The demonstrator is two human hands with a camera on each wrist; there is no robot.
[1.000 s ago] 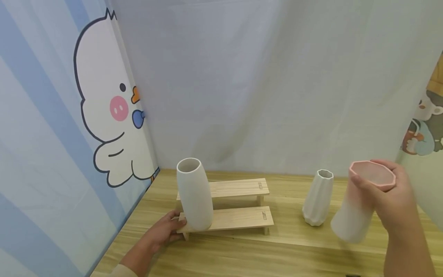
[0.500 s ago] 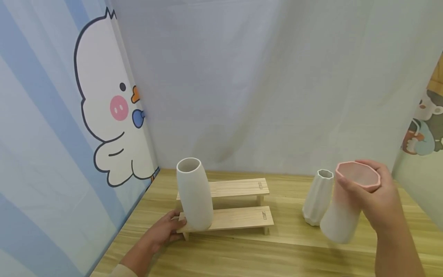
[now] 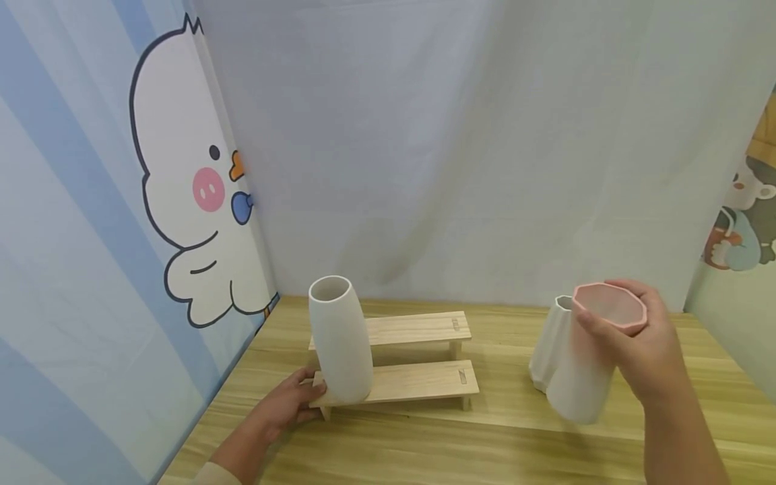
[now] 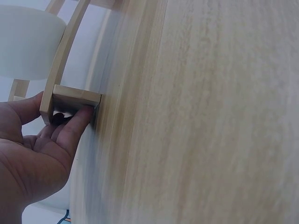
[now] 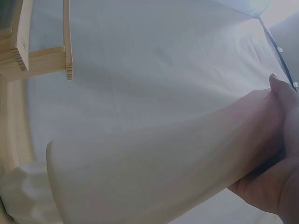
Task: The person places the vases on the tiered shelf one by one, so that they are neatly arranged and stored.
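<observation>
Your right hand (image 3: 649,350) is farther left than a second ago, and the white, flared ceramic-looking vase with a pink octagonal rim (image 3: 578,380) comes with it, now covering the right side of the small white ribbed vase (image 3: 547,353). Your right thumb and fingers wrap round the pink upper part; the far fingers are mostly hidden behind it. The vase leans, raised above the pale wood-grain table (image 3: 461,451), and you cannot tell whether it touches the ribbed one. In the right wrist view its lower body is cut off at the bottom edge.

Your left hand (image 3: 289,404) pinches the left end of the lower step of the two-tier pale wooden stand (image 3: 418,382), some fingertips lost behind the leg in the left wrist view. The tall smooth white vase (image 3: 342,343) stands on that step, hiding part of the upper one; the left wrist view crops it
</observation>
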